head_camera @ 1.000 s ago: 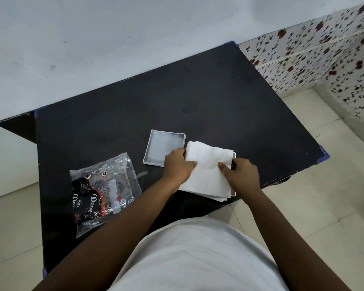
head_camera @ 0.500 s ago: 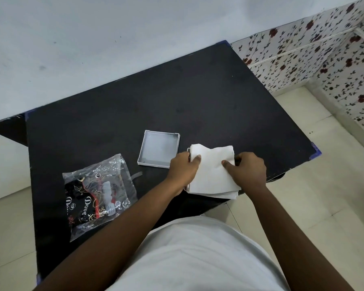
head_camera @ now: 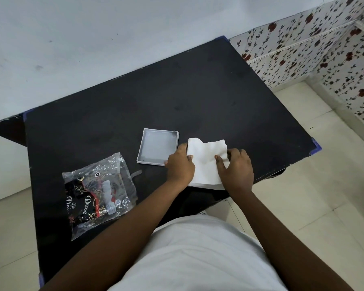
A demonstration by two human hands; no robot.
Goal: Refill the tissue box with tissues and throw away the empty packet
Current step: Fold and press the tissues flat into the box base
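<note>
**Holding one tissue stack at the table's edge**

One soft, white, square stack of tissues point(head_camera: 206, 162) sits at the matte black table's point(head_camera: 177, 97) near edge. The left hand point(head_camera: 180, 166) and right hand point(head_camera: 235, 171) each clasp a side, thumbs on top. At ten o'clock lies one shallow grey square tray point(head_camera: 158, 147), and at eight o'clock one crinkled clear packet point(head_camera: 99, 194).

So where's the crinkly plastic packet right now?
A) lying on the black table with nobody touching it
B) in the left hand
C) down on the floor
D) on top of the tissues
A: the plastic packet lies flat on the black table, apart from the left hand and the right hand, which are both on the white tissues.
</note>
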